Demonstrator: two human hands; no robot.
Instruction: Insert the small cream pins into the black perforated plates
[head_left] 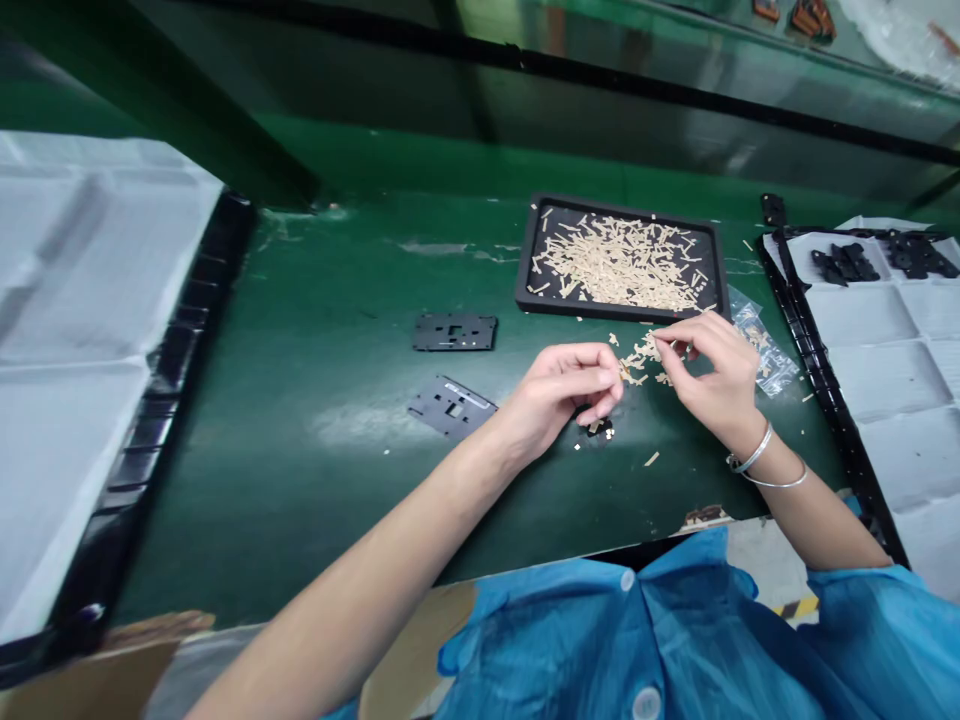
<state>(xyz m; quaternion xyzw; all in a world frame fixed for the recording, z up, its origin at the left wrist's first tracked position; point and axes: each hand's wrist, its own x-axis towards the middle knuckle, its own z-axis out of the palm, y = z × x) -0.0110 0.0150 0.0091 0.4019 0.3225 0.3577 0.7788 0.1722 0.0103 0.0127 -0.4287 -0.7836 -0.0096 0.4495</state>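
My left hand (577, 385) is closed near the middle of the green table, its fingers curled together around something too small to make out. To its right, my right hand (709, 365) has thumb and forefinger brought together over a loose pile of small beige strips (641, 355); what they pinch is unclear. Just below my left hand lies a small black part (598, 428) with tiny light pieces around it. Behind both hands stands a black tray (525, 262) full of beige strips. Left of my left hand are two flat black plates, one straight (455, 332) and one tilted (450, 405), partly behind my forearm.
A clear plastic bag (776, 365) lies right of my right hand. Large black-edged trays with white lining stand at the left (180, 400) and right (821, 350), the right one holding black parts (845, 263). A glass shelf (675, 50) runs along the back.
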